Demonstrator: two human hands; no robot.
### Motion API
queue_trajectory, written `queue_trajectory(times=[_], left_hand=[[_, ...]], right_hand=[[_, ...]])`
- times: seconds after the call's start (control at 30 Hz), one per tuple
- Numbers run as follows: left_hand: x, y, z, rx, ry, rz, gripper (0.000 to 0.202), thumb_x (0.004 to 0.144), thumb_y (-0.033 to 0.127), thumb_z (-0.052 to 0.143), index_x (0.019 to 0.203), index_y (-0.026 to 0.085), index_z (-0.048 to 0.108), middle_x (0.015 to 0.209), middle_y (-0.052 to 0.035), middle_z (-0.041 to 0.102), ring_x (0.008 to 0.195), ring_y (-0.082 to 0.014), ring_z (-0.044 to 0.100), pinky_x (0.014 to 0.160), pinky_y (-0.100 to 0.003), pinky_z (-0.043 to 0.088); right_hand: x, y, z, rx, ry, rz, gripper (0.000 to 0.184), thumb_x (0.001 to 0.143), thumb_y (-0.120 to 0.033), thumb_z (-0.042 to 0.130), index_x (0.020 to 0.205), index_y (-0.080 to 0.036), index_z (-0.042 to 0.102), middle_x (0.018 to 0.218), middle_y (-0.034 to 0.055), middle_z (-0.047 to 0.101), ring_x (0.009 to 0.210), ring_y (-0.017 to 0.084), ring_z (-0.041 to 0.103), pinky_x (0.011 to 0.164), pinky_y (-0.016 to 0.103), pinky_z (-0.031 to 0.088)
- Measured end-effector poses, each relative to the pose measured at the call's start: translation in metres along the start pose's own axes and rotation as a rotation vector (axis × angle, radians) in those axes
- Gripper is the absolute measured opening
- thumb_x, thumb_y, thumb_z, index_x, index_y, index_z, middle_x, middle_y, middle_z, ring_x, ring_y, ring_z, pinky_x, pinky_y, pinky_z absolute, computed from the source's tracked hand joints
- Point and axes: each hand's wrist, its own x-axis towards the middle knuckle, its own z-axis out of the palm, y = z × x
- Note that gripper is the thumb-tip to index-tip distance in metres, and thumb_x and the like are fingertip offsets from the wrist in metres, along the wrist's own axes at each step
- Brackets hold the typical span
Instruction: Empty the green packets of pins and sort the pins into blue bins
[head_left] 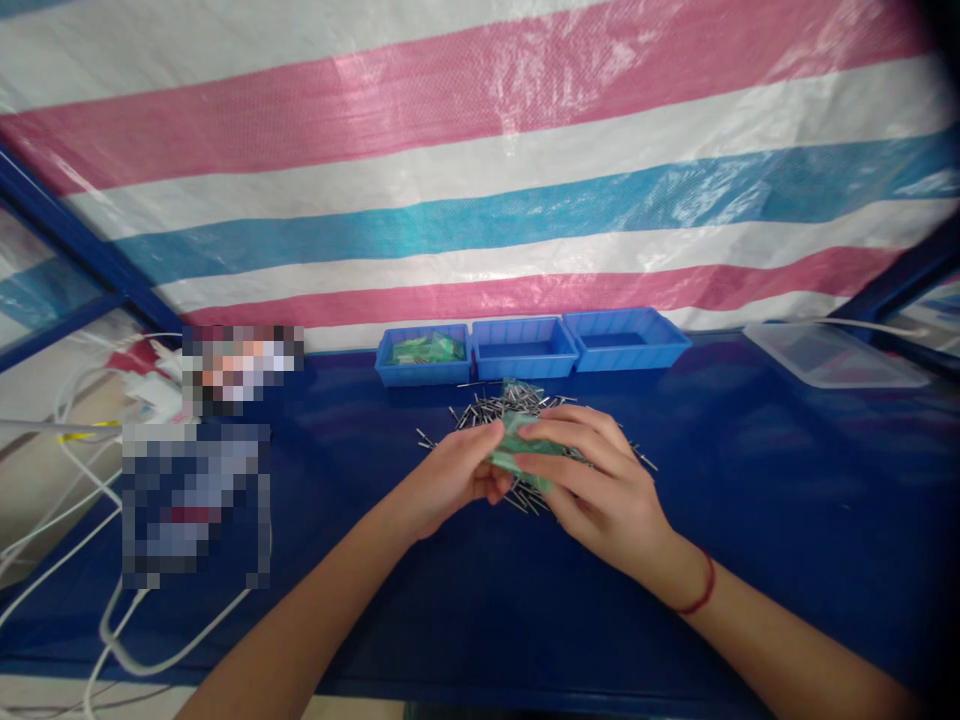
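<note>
Both my hands meet over a pile of small metal pins [491,408] on the dark blue table [750,480]. My left hand [454,478] pinches the edge of a small green plastic bag [525,448]. My right hand [600,480] curls its fingers around the same bag from the right. The bag sits partly hidden between my fingers, just above the pins.
Three blue trays stand in a row at the back: the left tray [390,372] holds green bags, the middle tray [523,348] and right tray [626,340] look bare. A clear plastic lid [832,355] lies at the far right. White cables [112,640] trail at the left edge.
</note>
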Motion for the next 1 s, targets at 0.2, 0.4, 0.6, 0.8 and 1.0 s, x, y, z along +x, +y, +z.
queue_trajectory(times=[0.2,0.4,0.6,0.8,1.0], left_hand=[[0.000,0.000,-0.004,0.078,0.148,0.172,0.032,0.074,0.042,0.075,0.091,0.016,0.066,0.078,0.0007,0.059,0.065,-0.0072,0.053,0.064,-0.020,0.043],[0.000,-0.003,-0.010,0.542,0.244,0.518,0.019,0.085,0.036,0.064,0.089,0.017,0.065,0.080,-0.0021,0.062,0.074,-0.0137,0.058,0.071,-0.026,0.047],[-0.002,-0.001,-0.011,0.979,0.137,0.875,0.020,0.091,0.017,0.053,0.102,0.023,0.069,0.115,-0.0084,0.058,0.106,-0.0191,0.058,0.096,-0.036,0.045],[-0.001,-0.005,-0.011,0.816,0.248,0.671,0.031,0.093,0.020,0.045,0.121,0.024,0.058,0.120,-0.0084,0.056,0.093,-0.0160,0.059,0.080,-0.029,0.049],[0.009,-0.011,-0.014,0.498,0.186,0.123,0.063,0.090,0.066,0.027,0.077,0.015,0.061,0.061,-0.0011,0.056,0.052,-0.0101,0.048,0.048,-0.022,0.036]], right_hand=[[0.000,-0.002,0.002,0.108,0.121,0.216,0.031,0.087,-0.011,0.052,0.111,-0.027,0.060,0.121,0.0095,0.056,0.113,0.026,0.054,0.092,0.046,0.047],[-0.003,-0.003,0.011,0.731,-0.024,0.806,0.030,0.097,-0.046,0.040,0.110,-0.021,0.052,0.061,-0.0020,0.055,0.057,0.015,0.052,0.055,0.029,0.044],[0.004,-0.002,0.014,1.119,0.013,1.007,0.035,0.082,-0.046,0.065,0.106,-0.025,0.050,0.079,-0.0015,0.064,0.061,0.011,0.058,0.055,0.025,0.048],[0.004,0.006,0.016,0.983,0.120,0.978,0.049,0.073,-0.030,0.076,0.115,-0.027,0.050,0.088,-0.0004,0.069,0.069,0.013,0.063,0.060,0.025,0.053],[-0.003,0.008,0.011,0.435,0.176,0.484,0.017,0.083,-0.015,0.065,0.097,-0.025,0.066,0.095,0.0029,0.068,0.091,0.018,0.064,0.082,0.035,0.052]])
